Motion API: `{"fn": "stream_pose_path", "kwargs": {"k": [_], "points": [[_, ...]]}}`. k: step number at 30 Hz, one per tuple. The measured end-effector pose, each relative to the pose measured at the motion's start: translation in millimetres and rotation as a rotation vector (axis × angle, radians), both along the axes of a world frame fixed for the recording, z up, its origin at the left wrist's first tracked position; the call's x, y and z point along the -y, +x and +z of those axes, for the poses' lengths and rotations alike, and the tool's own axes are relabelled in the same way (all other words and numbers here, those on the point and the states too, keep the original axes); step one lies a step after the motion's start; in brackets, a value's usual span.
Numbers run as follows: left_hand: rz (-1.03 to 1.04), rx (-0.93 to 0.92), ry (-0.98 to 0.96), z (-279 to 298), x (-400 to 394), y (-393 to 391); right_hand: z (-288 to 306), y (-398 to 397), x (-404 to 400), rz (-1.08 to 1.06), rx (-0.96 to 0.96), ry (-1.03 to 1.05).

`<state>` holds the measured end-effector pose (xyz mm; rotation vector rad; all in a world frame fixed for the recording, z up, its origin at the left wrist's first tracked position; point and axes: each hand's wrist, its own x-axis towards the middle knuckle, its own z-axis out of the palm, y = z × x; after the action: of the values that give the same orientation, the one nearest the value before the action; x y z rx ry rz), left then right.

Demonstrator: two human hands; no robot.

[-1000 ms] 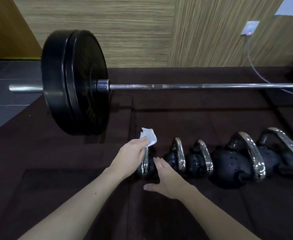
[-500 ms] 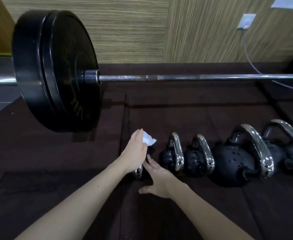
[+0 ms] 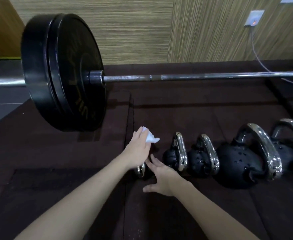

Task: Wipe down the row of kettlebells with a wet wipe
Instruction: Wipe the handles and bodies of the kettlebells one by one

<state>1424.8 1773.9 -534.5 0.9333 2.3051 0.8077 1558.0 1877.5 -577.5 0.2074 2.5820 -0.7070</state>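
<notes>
The left hand holds a white wipe against the leftmost kettlebell in the row; fingers lie over the wipe and pinch it, and the crumpled end sticks out to the right. Most of that kettlebell is hidden under the hand — only a bit of chrome handle shows below the wrist. The right hand rests beside it with fingers straight and spread, holding nothing, its fingertips touching or just short of the same kettlebell; I cannot tell which.

The row runs off to the right on the dark floor mat: two small kettlebells, then a larger one, then another cut by the frame edge. All are black with chrome handles, and bright specks dot their bodies.

Behind them lies a barbell with black plates at its left end. The plate face carries raised lettering — too dim and foreshortened to read. On the wood-grain wall, a socket with a small orange light has a cable hanging from it.
</notes>
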Motion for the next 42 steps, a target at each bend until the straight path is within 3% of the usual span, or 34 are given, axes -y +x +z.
{"fn": "stream_pose_path", "kwargs": {"k": [2, 4, 10, 13, 16, 18, 24, 26, 29, 35, 39, 42], "points": [[0.090, 0.153, 0.003, 7, -13, -17, 2, -1, 0, 0.005, 0.011, -0.006], [0.071, 0.142, -0.051, 7, -14, -15, 2, -1, -2, -0.001, 0.010, -0.018], [-0.306, -0.407, -0.114, 0, 53, 48, -7, 1, -5, -0.078, -0.064, -0.113], [-0.402, -0.544, -0.150, -6, 75, 64, -12, 4, -6, -0.113, -0.100, -0.158], [-0.345, -0.597, -0.116, -10, 63, 54, -9, 4, -6, -0.089, -0.085, -0.146], [-0.232, -0.518, -0.070, -11, 39, 36, -7, 3, -8, -0.069, -0.063, -0.110], [0.134, 0.188, 0.036, 15, -12, -13, 1, 2, -11, -0.033, 0.021, -0.107], [0.184, 0.276, 0.049, 18, -11, -12, 1, 3, -12, -0.040, 0.020, -0.126], [0.078, 0.199, 0.139, 10, 11, 7, -1, 4, -14, -0.058, 0.021, -0.138], [-0.363, -0.401, -0.079, -9, 71, 52, -9, 5, -16, -0.144, -0.012, -0.220], [-0.213, -0.300, -0.027, -9, 44, 20, -7, 3, -16, -0.103, -0.040, -0.198], [0.008, 0.100, -0.020, 1, 4, -17, 0, 3, -16, -0.070, 0.022, -0.161]]}}
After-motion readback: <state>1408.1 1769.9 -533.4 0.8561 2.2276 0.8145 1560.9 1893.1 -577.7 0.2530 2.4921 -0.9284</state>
